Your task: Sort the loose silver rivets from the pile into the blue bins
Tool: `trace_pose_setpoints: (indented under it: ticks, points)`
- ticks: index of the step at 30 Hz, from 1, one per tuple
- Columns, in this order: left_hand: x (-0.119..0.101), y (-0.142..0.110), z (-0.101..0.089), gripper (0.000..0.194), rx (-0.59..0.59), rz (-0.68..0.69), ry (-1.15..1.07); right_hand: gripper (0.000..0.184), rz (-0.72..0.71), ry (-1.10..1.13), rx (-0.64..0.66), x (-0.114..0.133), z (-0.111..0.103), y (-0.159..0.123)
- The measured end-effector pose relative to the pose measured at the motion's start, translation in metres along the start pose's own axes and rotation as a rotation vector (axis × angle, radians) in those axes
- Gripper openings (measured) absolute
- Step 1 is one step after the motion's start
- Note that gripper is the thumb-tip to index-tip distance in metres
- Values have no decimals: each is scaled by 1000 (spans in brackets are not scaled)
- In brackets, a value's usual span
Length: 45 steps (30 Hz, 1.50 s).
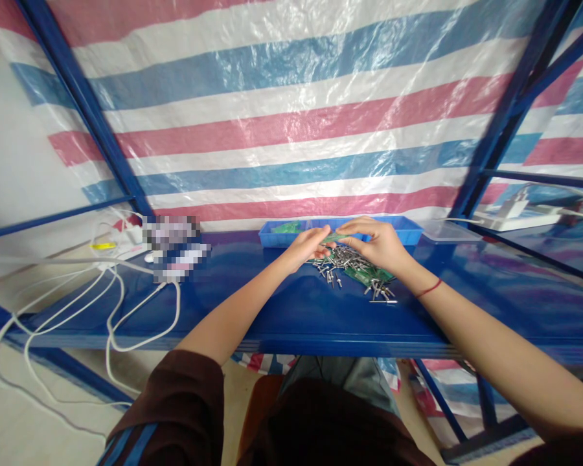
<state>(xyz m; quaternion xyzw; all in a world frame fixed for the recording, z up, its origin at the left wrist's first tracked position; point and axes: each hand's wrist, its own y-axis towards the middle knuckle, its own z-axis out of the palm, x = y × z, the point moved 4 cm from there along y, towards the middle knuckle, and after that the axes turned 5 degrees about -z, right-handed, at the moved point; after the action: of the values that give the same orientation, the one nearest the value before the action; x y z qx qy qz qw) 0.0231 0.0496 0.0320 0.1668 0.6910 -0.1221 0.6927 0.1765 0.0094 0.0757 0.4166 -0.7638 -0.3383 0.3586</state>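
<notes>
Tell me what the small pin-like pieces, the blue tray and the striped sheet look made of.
Small pin-like pieces: probably metal, silvery, with bright glints.
Blue tray: likely plastic, judging by its smooth, evenly coloured walls.
Striped sheet: apparently glossy plastic, since its creases throw white highlights; whether woven or film is unclear.

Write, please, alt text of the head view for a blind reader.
A person's left hand and right hand hold a small green item beside scattered metal pieces on a blue table. Behind are a blue tray and a striped sheet.
</notes>
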Motion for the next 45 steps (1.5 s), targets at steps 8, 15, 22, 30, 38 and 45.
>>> trace_pose_setpoints:
  ticks: [8,15,22,30,38,45]
  points:
    - [-12,10,-32,24,-332,320,163,34,-64,-224,63,-5,6,-3]
    - [-17,5,-105,34,-839,172,928,35,34,-226,90,-7,8,-4]
    - [-6,-2,-118,45,-801,-64,1289,28,132,-259,107,-15,5,-4]
    - [-2,11,-101,46,-508,106,1442,17,298,-325,439,-29,-2,-7]
    - [-5,4,-87,52,-619,144,1454,32,-72,-418,487,-6,39,-10]
    - [-8,-1,-44,41,-417,354,1448,32,22,-690,546,-13,72,-9]
